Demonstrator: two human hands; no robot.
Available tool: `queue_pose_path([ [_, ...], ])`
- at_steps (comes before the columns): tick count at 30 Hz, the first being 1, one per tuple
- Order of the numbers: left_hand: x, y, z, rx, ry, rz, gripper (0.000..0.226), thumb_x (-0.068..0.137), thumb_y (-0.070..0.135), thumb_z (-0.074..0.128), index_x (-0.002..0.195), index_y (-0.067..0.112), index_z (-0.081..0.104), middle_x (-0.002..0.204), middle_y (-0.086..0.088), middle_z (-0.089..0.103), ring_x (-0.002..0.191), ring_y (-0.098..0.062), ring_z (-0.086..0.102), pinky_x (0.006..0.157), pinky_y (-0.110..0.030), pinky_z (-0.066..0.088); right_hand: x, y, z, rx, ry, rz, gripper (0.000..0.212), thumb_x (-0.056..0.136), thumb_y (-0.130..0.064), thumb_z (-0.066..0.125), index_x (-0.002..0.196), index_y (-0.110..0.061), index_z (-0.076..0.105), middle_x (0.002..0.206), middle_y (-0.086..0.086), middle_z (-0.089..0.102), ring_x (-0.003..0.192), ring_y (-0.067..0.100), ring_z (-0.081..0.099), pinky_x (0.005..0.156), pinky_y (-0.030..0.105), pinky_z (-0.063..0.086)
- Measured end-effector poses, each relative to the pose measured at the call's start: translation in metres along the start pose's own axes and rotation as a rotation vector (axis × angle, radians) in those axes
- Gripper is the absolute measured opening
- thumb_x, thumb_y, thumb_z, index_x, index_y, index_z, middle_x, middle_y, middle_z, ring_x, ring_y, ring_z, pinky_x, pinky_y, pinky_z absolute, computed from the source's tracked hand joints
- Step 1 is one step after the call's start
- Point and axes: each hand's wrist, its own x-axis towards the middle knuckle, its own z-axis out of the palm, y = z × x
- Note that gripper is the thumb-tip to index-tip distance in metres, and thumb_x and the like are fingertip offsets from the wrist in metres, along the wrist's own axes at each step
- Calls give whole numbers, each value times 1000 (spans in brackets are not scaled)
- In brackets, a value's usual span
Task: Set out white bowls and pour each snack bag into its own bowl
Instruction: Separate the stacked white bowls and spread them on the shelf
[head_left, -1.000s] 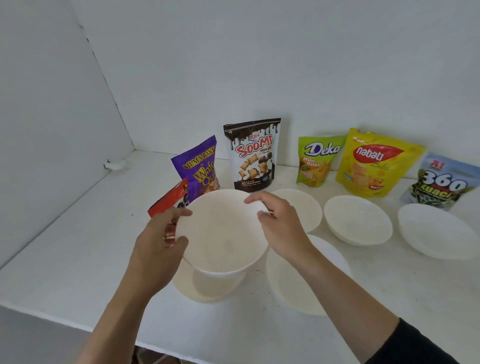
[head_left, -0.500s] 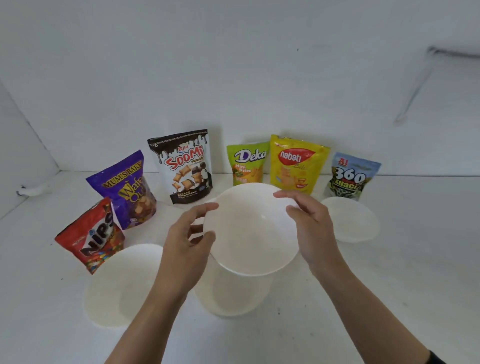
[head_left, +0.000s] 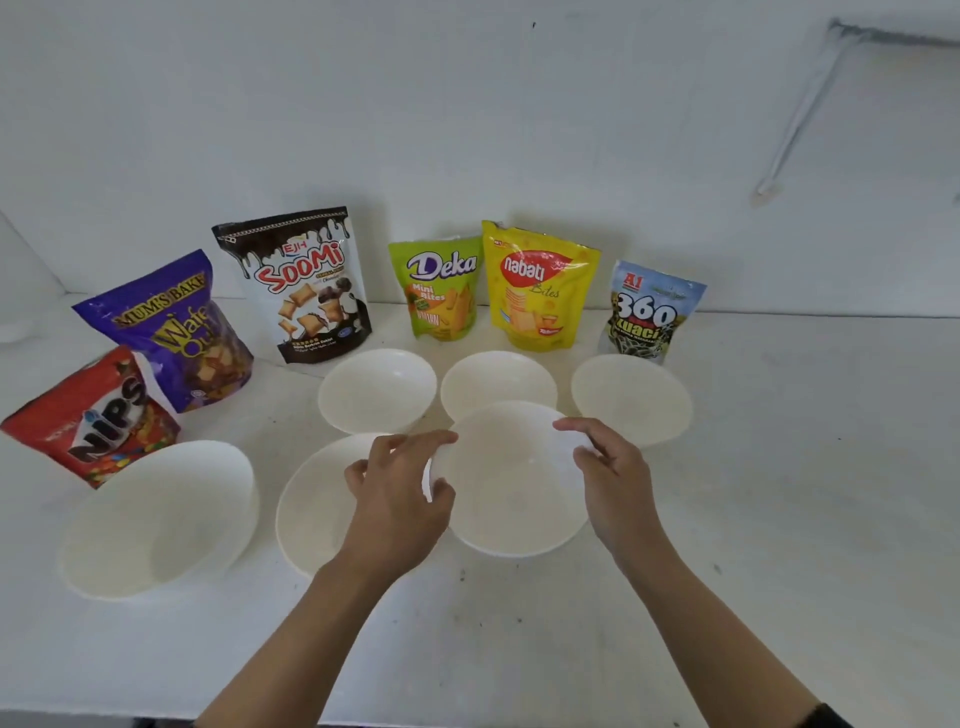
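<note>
Six snack bags stand in an arc across the middle of the frame: red NIPS (head_left: 98, 415) at far left, purple Mum's Bake Wafer (head_left: 171, 332), black-and-white EJH SooMi (head_left: 298, 283), green Deka Mini Bites (head_left: 439, 288), yellow Nabati Bites (head_left: 537, 288) and A1 360 Kuaci (head_left: 652, 314). Six white bowls sit on the white bench (head_left: 779, 519). At centre, the left hand (head_left: 400, 499) and right hand (head_left: 615, 478) hold the sixth bowl (head_left: 511, 493) by opposite rims, fingers clamped on it, partly hiding the bowl behind (head_left: 498, 382) and the bowl to its left (head_left: 311, 509).
</note>
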Motion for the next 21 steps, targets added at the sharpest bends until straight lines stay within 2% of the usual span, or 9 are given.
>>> queue_pose_path([
  [3,0,-5,9,86,-35,6,51,87,13,65,133,34,59,134,15,61,132,-18,42,100,-38,22,-1,10,1,-39,-12,37,48,89,9,45,95,-31,72,94,34,60,59,14,37,49,17,30],
  [6,1,-11,12,141,-29,20,52,83,11,67,131,31,62,134,15,63,130,-22,45,100,-45,26,-3,21,5,-97,-43,66,47,90,8,45,97,-31,71,103,29,64,62,14,41,50,15,32],
  [9,2,-19,15,236,-27,77,52,77,10,71,125,29,66,130,14,67,127,-23,48,97,-50,28,-4,29,9,-164,-84,74,46,90,7,44,98,-31,68,97,10,69,51,5,42,50,12,33],
  [12,3,-23,17,260,-42,89,50,75,10,72,121,30,70,131,17,66,127,-18,45,98,-49,26,-4,32,9,-226,-96,78,41,89,8,45,97,-26,68,81,-2,63,51,2,47,49,12,34],
  [14,3,-22,16,252,-59,85,49,78,11,70,122,31,69,132,19,64,129,-15,41,101,-47,22,-4,31,9,-253,-98,74,36,89,5,49,98,-25,68,84,-6,64,63,3,52,57,13,37],
  [16,6,-21,13,206,-77,78,47,82,13,69,124,34,67,135,20,61,132,-13,39,103,-44,19,-4,27,10,-264,-94,57,31,90,-1,54,103,-26,68,104,-7,67,92,7,58,77,21,44],
  [18,9,-19,6,135,-83,74,43,85,16,69,122,38,65,134,22,59,134,-11,40,102,-39,17,-1,17,13,-264,-83,-10,29,91,-5,59,108,-26,68,118,-10,65,111,7,55,95,24,42],
  [19,11,-17,1,100,-77,71,40,87,18,69,121,39,65,132,23,60,133,-10,42,101,-37,18,0,11,15,-268,-77,-74,28,91,-6,61,110,-25,68,120,-11,64,114,5,54,100,20,40],
  [21,17,-15,-14,32,-47,48,34,91,22,68,119,41,64,126,22,61,129,-10,47,102,-37,23,3,-4,23,-267,-85,-220,27,91,-6,63,113,-21,68,120,-12,64,117,-1,52,99,6,33],
])
